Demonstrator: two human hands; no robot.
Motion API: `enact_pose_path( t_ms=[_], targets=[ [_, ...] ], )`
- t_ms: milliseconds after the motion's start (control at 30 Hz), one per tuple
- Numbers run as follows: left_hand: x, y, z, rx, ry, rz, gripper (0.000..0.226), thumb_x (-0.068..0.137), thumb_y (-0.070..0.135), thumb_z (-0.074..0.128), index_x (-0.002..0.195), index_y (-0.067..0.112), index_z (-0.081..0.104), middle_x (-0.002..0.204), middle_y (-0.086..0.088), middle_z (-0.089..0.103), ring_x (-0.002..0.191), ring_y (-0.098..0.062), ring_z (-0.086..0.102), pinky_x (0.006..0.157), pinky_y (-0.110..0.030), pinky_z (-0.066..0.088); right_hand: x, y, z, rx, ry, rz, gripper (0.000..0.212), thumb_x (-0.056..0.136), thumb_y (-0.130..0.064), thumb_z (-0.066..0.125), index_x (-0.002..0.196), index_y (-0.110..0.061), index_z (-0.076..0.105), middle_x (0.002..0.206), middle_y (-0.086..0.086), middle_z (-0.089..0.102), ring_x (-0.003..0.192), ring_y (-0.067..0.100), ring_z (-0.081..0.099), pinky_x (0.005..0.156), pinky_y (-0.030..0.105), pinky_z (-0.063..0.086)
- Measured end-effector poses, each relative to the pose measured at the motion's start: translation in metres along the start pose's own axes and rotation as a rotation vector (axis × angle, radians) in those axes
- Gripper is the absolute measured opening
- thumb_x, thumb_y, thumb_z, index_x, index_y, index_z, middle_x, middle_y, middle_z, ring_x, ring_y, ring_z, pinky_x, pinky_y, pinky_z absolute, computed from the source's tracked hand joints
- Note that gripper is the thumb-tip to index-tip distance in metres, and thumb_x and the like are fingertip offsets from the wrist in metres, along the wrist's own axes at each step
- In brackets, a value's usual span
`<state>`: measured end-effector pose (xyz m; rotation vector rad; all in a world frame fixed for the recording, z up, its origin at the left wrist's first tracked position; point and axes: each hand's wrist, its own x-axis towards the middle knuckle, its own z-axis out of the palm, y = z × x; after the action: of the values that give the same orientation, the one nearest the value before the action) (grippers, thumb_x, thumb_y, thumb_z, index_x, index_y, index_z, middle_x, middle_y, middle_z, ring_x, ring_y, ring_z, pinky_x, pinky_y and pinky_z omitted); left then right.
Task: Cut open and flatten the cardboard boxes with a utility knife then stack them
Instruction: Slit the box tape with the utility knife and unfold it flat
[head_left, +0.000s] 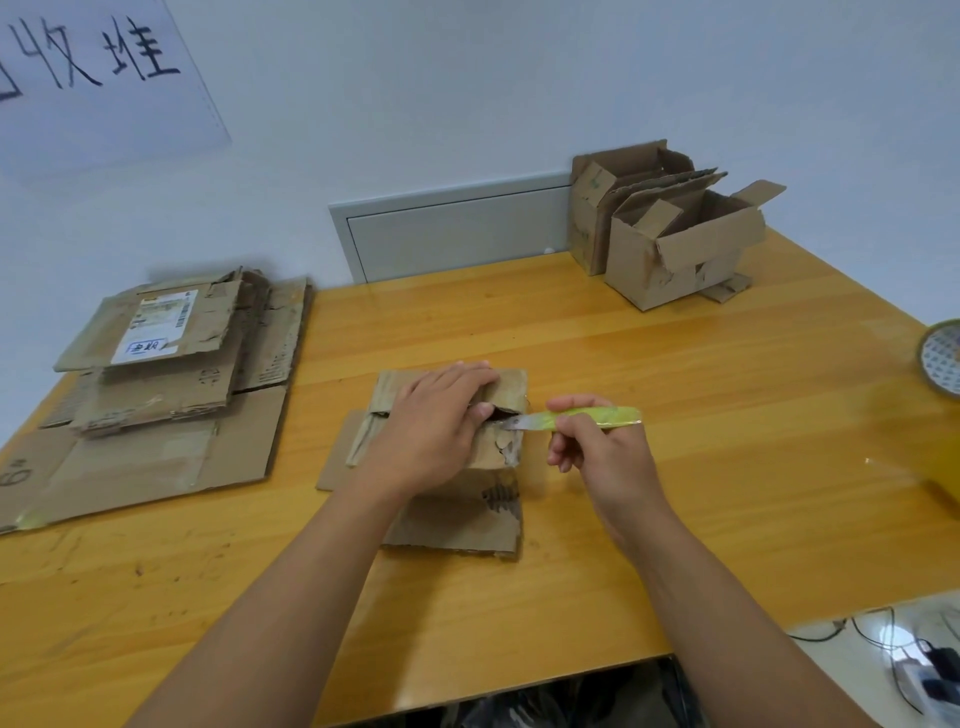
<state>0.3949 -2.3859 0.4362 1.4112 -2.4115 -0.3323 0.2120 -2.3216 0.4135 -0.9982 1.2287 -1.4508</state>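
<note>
At frame centre, left hand (441, 421) presses flat on the box (452, 467); right hand (597, 447) grips the knife (571, 418): better cut away from the pressing fingers (483, 410)

Wooden table (597, 332) fills most of view, orange-yellow grain, scuffed near front edge. Behind table's far edge, grey wall panel (457, 234) set low in white wall. Up and left of table, white paper sign (98, 78) on wall with black handwritten characters, cut off by frame. At table's right edge, tape roll (943, 358), patterned inside, only partly in view. Below table's front right corner, black cables (883, 639) and small charger (922, 675) on pale floor. Under front edge, dark crumpled stuff, too unclear to name
</note>
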Motion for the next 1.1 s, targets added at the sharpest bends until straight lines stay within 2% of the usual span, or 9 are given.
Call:
enact_pose_path(
  t_ms=[300,433,600,767,933,1100],
  targets=[
    [-0.001,0.000,0.001,0.002,0.019,0.004,0.039,0.105,0.031,0.039,0.144,0.029,0.044,0.154,0.014,0.037,0.144,-0.009,0.027,0.118,-0.039,0.021,0.008,-0.004,0.004,0.072,0.046,0.065,0.018,0.094,0.002,0.047,0.104,-0.004,0.062,0.059,0.006,0.054,0.056,0.019,0.053,0.053,0.031,0.040],
    [-0.001,0.000,0.001,0.004,0.019,0.009,0.038,0.105,0.031,0.038,0.143,0.030,0.044,0.153,0.014,0.038,0.143,-0.009,0.027,0.118,-0.040,0.021,0.015,-0.007,0.006,0.089,0.108,0.113,0.015,0.095,-0.002,0.047,0.093,-0.008,0.060,0.056,0.004,0.051,0.053,0.018,0.050,0.054,0.032,0.037],
    [0.001,0.000,0.001,0.009,0.018,0.008,0.038,0.105,0.030,0.039,0.143,0.029,0.045,0.153,0.013,0.039,0.143,-0.010,0.029,0.117,-0.041,0.022,0.025,-0.011,0.007,0.017,0.062,0.141,0.014,0.095,-0.005,0.047,0.089,-0.010,0.059,0.055,0.001,0.048,0.052,0.016,0.046,0.053,0.031,0.034],
    [0.001,-0.001,0.002,0.019,0.023,0.002,0.037,0.106,0.031,0.037,0.142,0.029,0.045,0.152,0.014,0.040,0.142,-0.009,0.030,0.116,-0.037,0.022,0.029,-0.009,0.004,0.051,0.192,0.133,0.013,0.097,-0.008,0.046,0.092,-0.010,0.058,0.057,0.002,0.041,0.054,0.016,0.041,0.049,0.025,0.033],
    [0.000,0.001,0.002,0.042,0.028,-0.004,0.037,0.106,0.032,0.035,0.142,0.030,0.045,0.152,0.014,0.040,0.142,-0.009,0.030,0.115,-0.034,0.020,0.027,-0.010,0.002,0.169,0.184,0.102,0.015,0.096,-0.005,0.044,0.087,-0.010,0.055,0.053,0.000,0.039,0.049,0.015,0.040,0.047,0.024,0.031],
    [-0.001,0.003,0.002,0.056,0.035,-0.012,0.037,0.106,0.033,0.035,0.142,0.032,0.044,0.152,0.015,0.039,0.142,-0.007,0.028,0.113,-0.032,0.018,0.027,-0.003,0.008,0.068,0.125,0.155,0.016,0.095,-0.005,0.046,0.085,-0.008,0.059,0.051,0.001,0.045,0.050,0.017,0.043,0.048,0.028,0.031]
  ],
)
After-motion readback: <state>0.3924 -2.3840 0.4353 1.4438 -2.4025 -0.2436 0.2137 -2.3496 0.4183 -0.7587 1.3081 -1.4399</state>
